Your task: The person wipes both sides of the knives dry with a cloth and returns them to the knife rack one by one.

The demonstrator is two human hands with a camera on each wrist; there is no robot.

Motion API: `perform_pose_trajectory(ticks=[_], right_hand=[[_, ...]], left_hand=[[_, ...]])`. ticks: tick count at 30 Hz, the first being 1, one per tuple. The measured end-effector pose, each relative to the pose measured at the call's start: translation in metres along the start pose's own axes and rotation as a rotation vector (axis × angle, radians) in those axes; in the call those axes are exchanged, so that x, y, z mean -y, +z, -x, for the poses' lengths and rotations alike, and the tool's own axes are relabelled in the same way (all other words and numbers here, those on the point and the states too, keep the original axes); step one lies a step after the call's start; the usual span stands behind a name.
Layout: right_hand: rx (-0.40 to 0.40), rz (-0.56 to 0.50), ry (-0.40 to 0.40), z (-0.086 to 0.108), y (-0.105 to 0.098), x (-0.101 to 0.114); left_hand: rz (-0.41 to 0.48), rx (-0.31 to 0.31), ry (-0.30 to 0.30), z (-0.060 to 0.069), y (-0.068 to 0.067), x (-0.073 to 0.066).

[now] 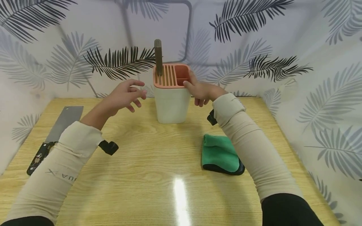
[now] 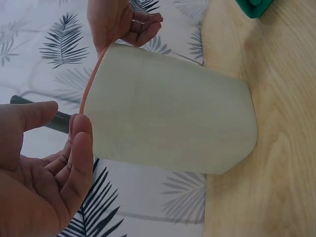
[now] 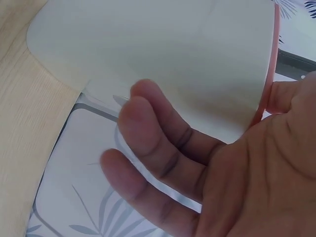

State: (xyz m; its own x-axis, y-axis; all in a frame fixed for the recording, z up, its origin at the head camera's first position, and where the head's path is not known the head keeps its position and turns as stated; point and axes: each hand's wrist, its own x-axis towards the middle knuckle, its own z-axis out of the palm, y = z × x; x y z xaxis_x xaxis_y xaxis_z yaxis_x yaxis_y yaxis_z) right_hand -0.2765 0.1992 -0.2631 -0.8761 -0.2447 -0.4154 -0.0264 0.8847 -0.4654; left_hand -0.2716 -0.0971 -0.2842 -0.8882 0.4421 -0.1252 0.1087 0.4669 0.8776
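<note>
A white knife holder point(image 1: 172, 106) with an orange slotted top stands upright at the back of the table. A dark handle point(image 1: 158, 58) rises from one of its left slots; what lies below is hidden inside. My right hand point(image 1: 200, 89) grips the holder's rim at the right front corner, thumb and index finger over the edge. In the right wrist view, the other fingers point(image 3: 148, 133) bend loosely beside the white wall. To the holder's left, my left hand point(image 1: 123, 96) hovers with relaxed, spread fingers, holding nothing.
A broad-bladed kitchen knife point(image 1: 66, 121) with a black patterned handle lies at the table's left, partly behind my left forearm. A folded green cloth point(image 1: 220, 153) with dark edging lies by my right forearm. Leaf-patterned sheeting point(image 1: 240, 69) borders the wooden table point(image 1: 141, 179).
</note>
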Motion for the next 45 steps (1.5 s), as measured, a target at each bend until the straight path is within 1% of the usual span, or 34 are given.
perform_pose_trajectory(ticks=[3, 7, 9, 12, 14, 17, 20, 22, 27, 29, 31, 34, 37, 41, 45], right_hand=[[-0.044, -0.019, -0.026, 0.001, 0.003, -0.007], [-0.167, -0.006, -0.061, 0.003, 0.008, -0.022], [-0.219, 0.014, -0.054, 0.004, 0.012, -0.027], [-0.255, 0.008, -0.052, 0.007, 0.020, -0.035], [-0.258, 0.022, -0.045, 0.014, 0.027, -0.040], [-0.246, 0.034, -0.056, 0.027, 0.036, -0.050], [-0.229, 0.057, -0.070, 0.040, 0.044, -0.061], [-0.218, 0.074, -0.065, 0.048, 0.049, -0.068], [-0.202, 0.113, -0.057, 0.065, 0.062, -0.082], [-0.195, 0.132, -0.065, 0.071, 0.067, -0.086], [-0.188, 0.145, -0.070, 0.076, 0.070, -0.091], [-0.183, 0.164, -0.077, 0.083, 0.076, -0.098], [-0.186, 0.182, -0.092, 0.088, 0.081, -0.104], [-0.189, 0.199, -0.113, 0.095, 0.089, -0.112], [-0.191, 0.162, -0.108, 0.097, 0.096, -0.120]], left_hand=[[0.019, 0.002, -0.002, 0.012, 0.000, 0.012], [0.024, 0.022, -0.003, 0.027, 0.001, 0.022], [0.012, 0.032, -0.005, 0.035, 0.000, 0.028], [-0.011, 0.039, -0.003, 0.049, -0.003, 0.040], [-0.035, 0.039, -0.007, 0.058, -0.006, 0.049], [-0.069, 0.032, -0.029, 0.068, -0.013, 0.068], [-0.107, 0.004, -0.078, 0.075, -0.026, 0.091], [-0.122, -0.012, -0.122, 0.078, -0.035, 0.107], [-0.137, -0.012, -0.218, 0.085, -0.052, 0.144], [-0.144, -0.020, -0.246, 0.089, -0.058, 0.157], [-0.157, -0.047, -0.265, 0.093, -0.064, 0.169], [-0.205, -0.109, -0.294, 0.102, -0.075, 0.181], [-0.274, -0.173, -0.318, 0.114, -0.085, 0.188], [-0.421, -0.226, -0.334, 0.129, -0.096, 0.194], [-0.578, -0.255, -0.353, 0.139, -0.101, 0.198]])
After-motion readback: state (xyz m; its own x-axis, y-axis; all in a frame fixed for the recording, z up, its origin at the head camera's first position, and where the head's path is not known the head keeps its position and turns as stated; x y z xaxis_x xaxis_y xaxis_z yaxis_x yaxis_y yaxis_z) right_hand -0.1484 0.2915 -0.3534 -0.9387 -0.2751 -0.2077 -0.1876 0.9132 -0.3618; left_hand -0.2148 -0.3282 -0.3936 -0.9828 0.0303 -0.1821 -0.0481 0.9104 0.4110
